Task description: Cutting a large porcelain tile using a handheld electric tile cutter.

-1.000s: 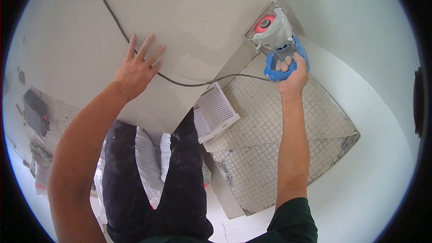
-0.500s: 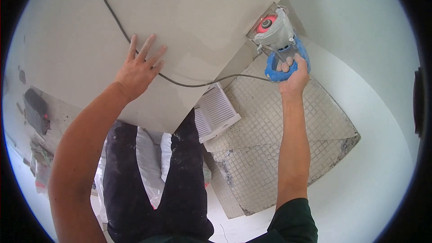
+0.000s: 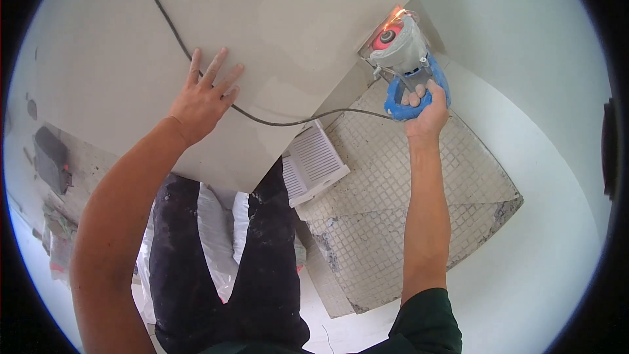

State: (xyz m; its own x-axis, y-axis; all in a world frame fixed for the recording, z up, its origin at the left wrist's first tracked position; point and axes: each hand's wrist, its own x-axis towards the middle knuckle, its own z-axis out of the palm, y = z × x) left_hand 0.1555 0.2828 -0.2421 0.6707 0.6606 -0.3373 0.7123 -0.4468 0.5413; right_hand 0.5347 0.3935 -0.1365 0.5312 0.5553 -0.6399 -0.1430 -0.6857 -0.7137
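My right hand [image 3: 426,108] is closed round the blue handle of a handheld tile cutter [image 3: 401,52] with a pale grey guard and a red disc. The disc sits at the right edge of a large beige tile [image 3: 282,33], over a small notch-like piece. Orange sparks [image 3: 394,18] streak from beside the disc. My left hand [image 3: 204,101] lies flat on the tile, fingers spread, holding nothing. Beneath its fingers and across the tile runs the dark power cord [image 3: 268,124], which reaches the rear of the cutter.
Below the tile's right edge lie a white slatted plastic piece [image 3: 316,160] and stacked tiles [image 3: 373,242] with a grid-patterned back. White bags [image 3: 219,236] rest between my legs. A pale wall [image 3: 537,46] curves along the right. Dusty objects [image 3: 52,157] lie at far left.
Bright orange sparks now show at the disc, where only a faint glint was before. The cutter and both hands have barely moved.
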